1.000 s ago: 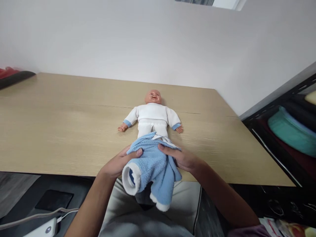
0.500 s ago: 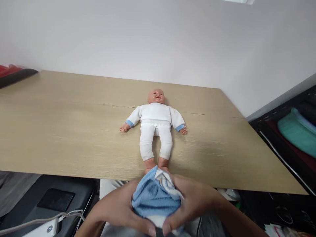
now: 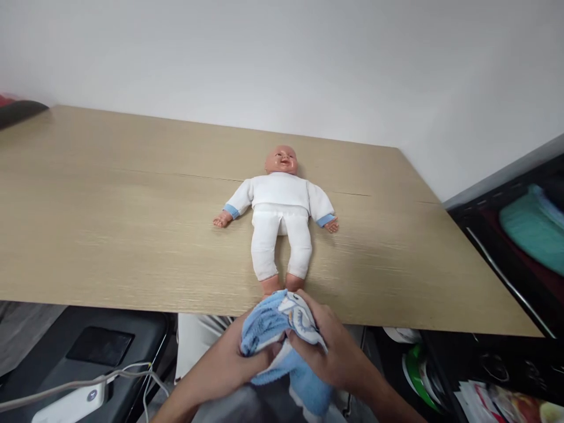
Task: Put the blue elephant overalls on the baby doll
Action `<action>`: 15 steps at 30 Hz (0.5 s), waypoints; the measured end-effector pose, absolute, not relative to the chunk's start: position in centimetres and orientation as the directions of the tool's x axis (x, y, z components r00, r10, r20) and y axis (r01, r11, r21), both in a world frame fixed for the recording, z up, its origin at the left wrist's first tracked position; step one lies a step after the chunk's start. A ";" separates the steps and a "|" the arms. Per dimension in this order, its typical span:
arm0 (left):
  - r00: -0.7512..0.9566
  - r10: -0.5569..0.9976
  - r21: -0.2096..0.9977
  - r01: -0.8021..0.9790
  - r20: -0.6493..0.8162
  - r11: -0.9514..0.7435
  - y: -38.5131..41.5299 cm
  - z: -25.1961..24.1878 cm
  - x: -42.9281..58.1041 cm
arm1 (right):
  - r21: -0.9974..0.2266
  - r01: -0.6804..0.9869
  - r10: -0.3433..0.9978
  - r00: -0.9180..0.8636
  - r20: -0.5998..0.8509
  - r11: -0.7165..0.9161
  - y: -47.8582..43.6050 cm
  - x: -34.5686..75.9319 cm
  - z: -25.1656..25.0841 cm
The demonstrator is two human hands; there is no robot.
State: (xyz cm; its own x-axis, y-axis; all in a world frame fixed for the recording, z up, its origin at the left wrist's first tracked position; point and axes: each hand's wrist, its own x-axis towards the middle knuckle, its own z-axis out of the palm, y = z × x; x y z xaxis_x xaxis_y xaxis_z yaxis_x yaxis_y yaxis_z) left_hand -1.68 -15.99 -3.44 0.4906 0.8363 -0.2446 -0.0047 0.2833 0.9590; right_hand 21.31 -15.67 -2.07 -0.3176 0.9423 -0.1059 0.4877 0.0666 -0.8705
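Observation:
Near the table's front edge, both hands grip a light-blue terry garment (image 3: 311,382) with white trim and an embroidered white patch. My left hand (image 3: 240,355) is closed on its left side, thumb pressing into the folds. On the other side, my right hand (image 3: 324,343) grips the cloth near the patch, its thumb on top. Part of the garment hangs below the hands over my lap. Just beyond it, a baby doll (image 3: 281,191) in a white top and trousers with blue cuffs lies on its back, arms spread. The garment partly hides the doll's feet.
The doll lies on a wooden table (image 3: 132,235) against a wall. A black seat (image 3: 150,329) at lower left bears a dark phone (image 3: 100,345) and a white power bank (image 3: 70,405) with cables. To the right stands a black shelf (image 3: 480,247) holding teal cloth (image 3: 533,226).
My thumbs have shifted up from the garment's lower opening to the folds in its middle. More of the cloth now hangs down at the right. The view has tilted slightly.

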 end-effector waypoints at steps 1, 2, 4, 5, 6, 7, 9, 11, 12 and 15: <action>0.442 0.860 0.967 0.094 -0.254 0.237 -16.0 -3.2 -1.7 | -0.844 0.530 0.946 -0.307 -0.105 0.078 -15.8 21.1 -2.2; 0.389 0.881 0.958 0.205 -0.269 0.202 -16.0 -3.1 -1.7 | -0.823 0.561 0.945 -0.310 -0.107 0.091 -16.0 20.8 -2.2; 0.271 0.918 0.896 0.414 -0.289 0.159 -16.2 -3.0 -1.9 | -0.781 0.617 0.943 -0.309 -0.122 0.101 -16.1 20.0 -1.9; 0.220 0.933 0.853 0.503 -0.284 0.141 -16.2 -3.1 -2.0 | -0.753 0.651 0.948 -0.289 -0.135 0.092 -16.1 19.5 -1.8; 0.187 0.945 0.807 0.579 -0.270 0.116 -16.2 -3.2 -2.1 | -0.720 0.689 0.952 -0.266 -0.151 0.078 -16.1 19.1 -1.7; 0.174 0.953 0.760 0.645 -0.250 0.081 -16.2 -3.4 -2.1 | -0.685 0.726 0.955 -0.245 -0.167 0.066 -16.1 18.6 -1.7; 0.206 0.956 0.677 0.736 -0.208 -0.011 -15.7 -3.8 -2.1 | -0.616 0.785 0.957 -0.227 -0.181 0.070 -16.0 18.0 -2.0; 0.272 0.949 0.656 0.748 -0.158 -0.105 -14.9 -4.1 -2.1 | -0.565 0.820 0.957 -0.231 -0.174 0.095 -15.6 17.7 -2.4; 0.302 0.944 0.670 0.729 -0.134 -0.138 -14.5 -4.3 -2.1 | -0.552 0.827 0.956 -0.236 -0.175 0.103 -15.3 17.7 -2.7; 0.321 0.944 0.752 0.641 -0.079 -0.155 -13.2 -4.7 -2.4 | -0.584 0.804 0.938 -0.279 -0.206 0.110 -14.0 18.2 -3.2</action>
